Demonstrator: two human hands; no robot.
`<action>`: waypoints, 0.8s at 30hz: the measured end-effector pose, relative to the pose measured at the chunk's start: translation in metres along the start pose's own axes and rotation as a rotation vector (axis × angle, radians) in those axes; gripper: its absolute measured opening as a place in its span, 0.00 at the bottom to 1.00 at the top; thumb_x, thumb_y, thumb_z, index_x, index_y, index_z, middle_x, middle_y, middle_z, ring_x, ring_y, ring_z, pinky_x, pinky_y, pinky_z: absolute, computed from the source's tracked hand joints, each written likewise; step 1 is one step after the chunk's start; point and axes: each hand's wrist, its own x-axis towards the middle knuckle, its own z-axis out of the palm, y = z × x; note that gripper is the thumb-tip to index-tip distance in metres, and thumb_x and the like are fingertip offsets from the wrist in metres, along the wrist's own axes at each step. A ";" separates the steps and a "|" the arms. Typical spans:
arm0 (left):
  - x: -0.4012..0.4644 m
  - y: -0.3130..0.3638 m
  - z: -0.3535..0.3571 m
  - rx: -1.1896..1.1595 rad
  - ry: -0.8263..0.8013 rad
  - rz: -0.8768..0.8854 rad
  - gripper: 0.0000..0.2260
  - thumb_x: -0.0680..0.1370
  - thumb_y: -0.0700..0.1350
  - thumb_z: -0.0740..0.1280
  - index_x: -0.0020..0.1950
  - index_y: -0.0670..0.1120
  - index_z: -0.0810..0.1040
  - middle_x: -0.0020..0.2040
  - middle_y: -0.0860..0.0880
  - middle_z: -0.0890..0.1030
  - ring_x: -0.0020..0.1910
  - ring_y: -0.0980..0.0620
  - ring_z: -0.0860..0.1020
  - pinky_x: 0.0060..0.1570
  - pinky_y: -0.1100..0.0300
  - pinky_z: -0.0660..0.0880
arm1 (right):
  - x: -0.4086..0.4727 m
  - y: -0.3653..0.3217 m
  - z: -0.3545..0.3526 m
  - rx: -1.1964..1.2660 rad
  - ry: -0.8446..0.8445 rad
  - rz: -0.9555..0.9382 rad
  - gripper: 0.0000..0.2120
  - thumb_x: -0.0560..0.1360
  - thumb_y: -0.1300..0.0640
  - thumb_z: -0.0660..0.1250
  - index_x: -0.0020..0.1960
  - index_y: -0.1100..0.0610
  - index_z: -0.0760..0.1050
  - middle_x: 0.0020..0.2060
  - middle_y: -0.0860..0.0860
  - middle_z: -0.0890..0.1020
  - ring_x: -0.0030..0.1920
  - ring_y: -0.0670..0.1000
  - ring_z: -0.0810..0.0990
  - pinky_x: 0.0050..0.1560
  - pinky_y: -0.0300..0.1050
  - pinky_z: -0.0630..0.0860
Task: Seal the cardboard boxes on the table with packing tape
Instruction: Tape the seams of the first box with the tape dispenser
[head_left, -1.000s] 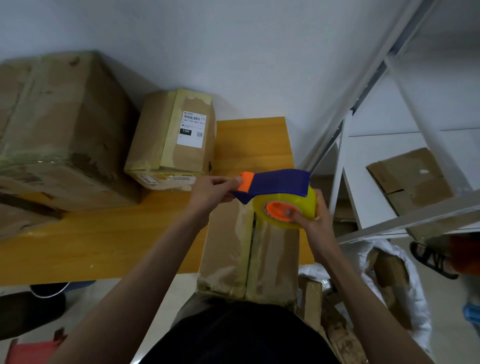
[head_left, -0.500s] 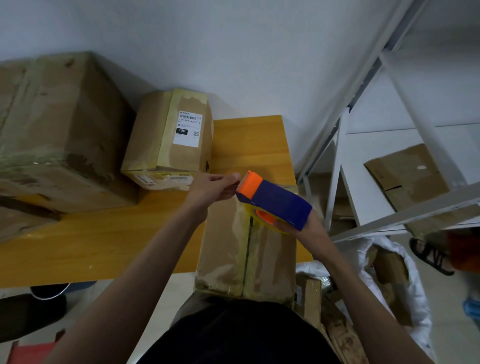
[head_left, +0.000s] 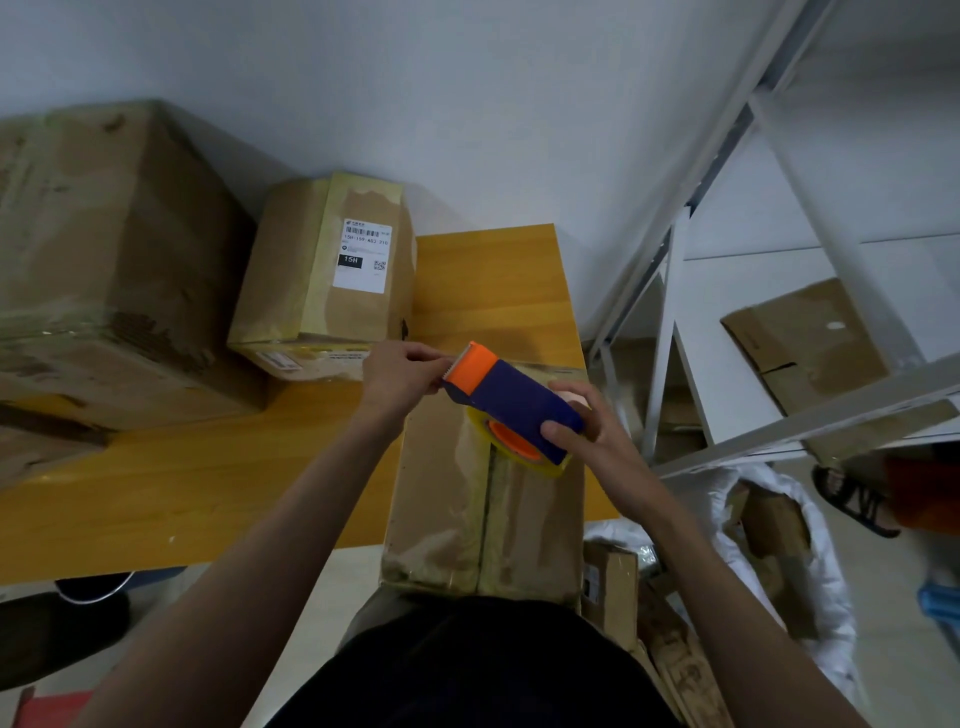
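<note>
A tall cardboard box (head_left: 483, 499) stands at the table's near right corner, its top seam running toward me. Just above its far end is a blue and orange tape dispenser (head_left: 511, 400) with a yellowish roll of tape (head_left: 519, 449). My right hand (head_left: 587, 431) grips the dispenser's blue body. My left hand (head_left: 400, 376) pinches at the orange cutter end, apparently on the tape's loose end. A labelled box (head_left: 332, 275) and a big worn box (head_left: 98, 265) sit farther back on the wooden table (head_left: 197, 483).
A white metal shelf rack (head_left: 737, 322) stands right of the table, with flattened cardboard (head_left: 810, 343) on a shelf. A white sack of cardboard scraps (head_left: 779, 545) lies on the floor at the right. A wall lies behind the table.
The dispenser has tipped down and swung so its orange end points far-left over the box's far end. My right hand regripped its blue body; my left hand stays at the cutter.
</note>
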 end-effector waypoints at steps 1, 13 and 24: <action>0.001 -0.001 0.000 0.019 0.007 0.014 0.03 0.76 0.41 0.74 0.47 0.43 0.86 0.40 0.47 0.83 0.38 0.54 0.79 0.37 0.64 0.75 | 0.001 -0.001 -0.001 0.004 0.006 -0.004 0.28 0.72 0.46 0.75 0.69 0.49 0.71 0.59 0.55 0.82 0.59 0.54 0.83 0.59 0.53 0.81; 0.002 -0.003 -0.007 0.136 0.068 0.117 0.01 0.75 0.43 0.75 0.45 0.47 0.87 0.39 0.50 0.85 0.41 0.51 0.84 0.47 0.53 0.83 | 0.013 -0.003 0.040 -0.835 0.128 -0.198 0.37 0.67 0.51 0.79 0.71 0.51 0.66 0.57 0.49 0.75 0.52 0.50 0.77 0.47 0.47 0.77; 0.025 0.008 -0.029 -0.165 0.054 0.067 0.06 0.76 0.39 0.73 0.42 0.50 0.85 0.40 0.49 0.85 0.41 0.52 0.82 0.42 0.62 0.79 | 0.038 -0.066 0.010 -0.893 0.167 -0.398 0.30 0.70 0.50 0.78 0.66 0.45 0.67 0.57 0.46 0.75 0.53 0.49 0.77 0.46 0.54 0.80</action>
